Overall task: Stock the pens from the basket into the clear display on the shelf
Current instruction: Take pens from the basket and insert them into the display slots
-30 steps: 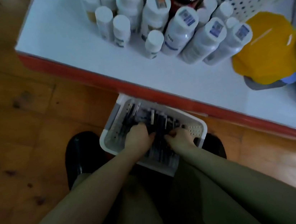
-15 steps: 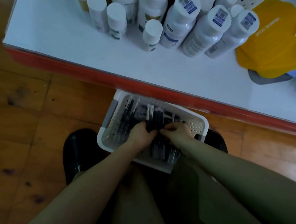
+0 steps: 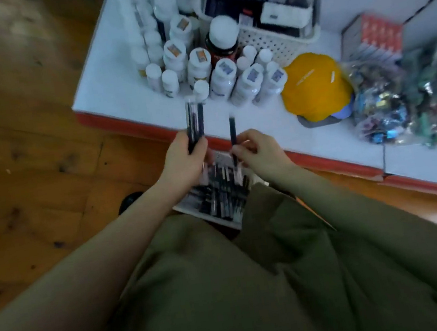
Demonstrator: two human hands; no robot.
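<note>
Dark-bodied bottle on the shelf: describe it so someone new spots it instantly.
Start at the white shelf with the red front edge. Among the crowd of white bottles, just left of the white perforated basket, stands the dark-bodied bottle. It alone has a dark body under its wide white cap.

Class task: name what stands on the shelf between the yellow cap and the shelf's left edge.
In the head view, a cluster of white-capped bottles stands between the yellow cap and the shelf edge.

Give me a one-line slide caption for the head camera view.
Left hand grips a few pens, right hand pinches one pen, above the basket by the shelf.
</note>
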